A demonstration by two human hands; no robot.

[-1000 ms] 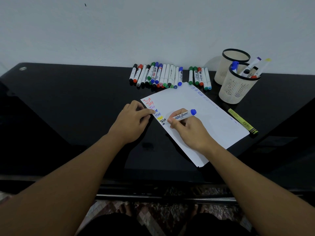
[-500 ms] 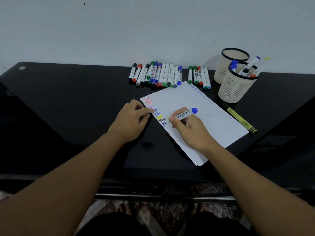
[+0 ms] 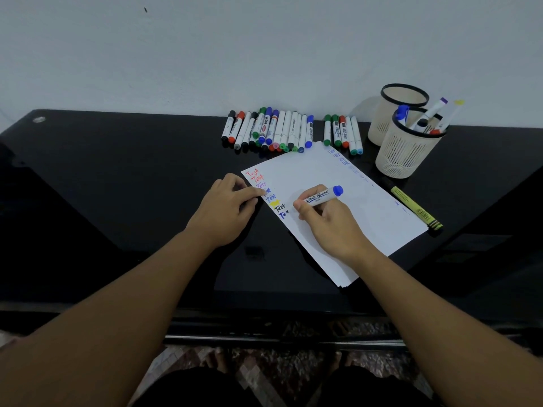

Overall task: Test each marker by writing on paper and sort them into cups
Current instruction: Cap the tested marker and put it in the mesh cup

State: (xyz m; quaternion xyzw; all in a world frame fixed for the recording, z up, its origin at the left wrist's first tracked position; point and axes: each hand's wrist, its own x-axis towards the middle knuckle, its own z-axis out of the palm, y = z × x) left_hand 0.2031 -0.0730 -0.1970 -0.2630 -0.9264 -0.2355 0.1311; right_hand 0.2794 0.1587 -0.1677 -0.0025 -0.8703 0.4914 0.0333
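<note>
My right hand (image 3: 329, 221) grips a blue whiteboard marker (image 3: 321, 196), its tip down on the white paper (image 3: 346, 207) beside a half-written blue word. Coloured "Test" words run down the paper's left edge. My left hand (image 3: 226, 207) rests on that edge, fingertips pressing the sheet; whether it holds anything I cannot tell. A row of several markers (image 3: 273, 130) lies behind the paper, with a smaller group (image 3: 342, 133) to its right. The near mesh cup (image 3: 402, 154) holds several markers. Behind it stands another cup (image 3: 390, 113), with nothing visible inside.
A yellow-green highlighter (image 3: 414, 207) lies on the black glossy table (image 3: 117, 186) right of the paper. The white wall rises just behind the marker row. The table's front edge runs below my forearms, with patterned floor beneath.
The marker tip has crept rightward as the blue word grows on the paper. My left hand has stayed on the sheet's edge.
</note>
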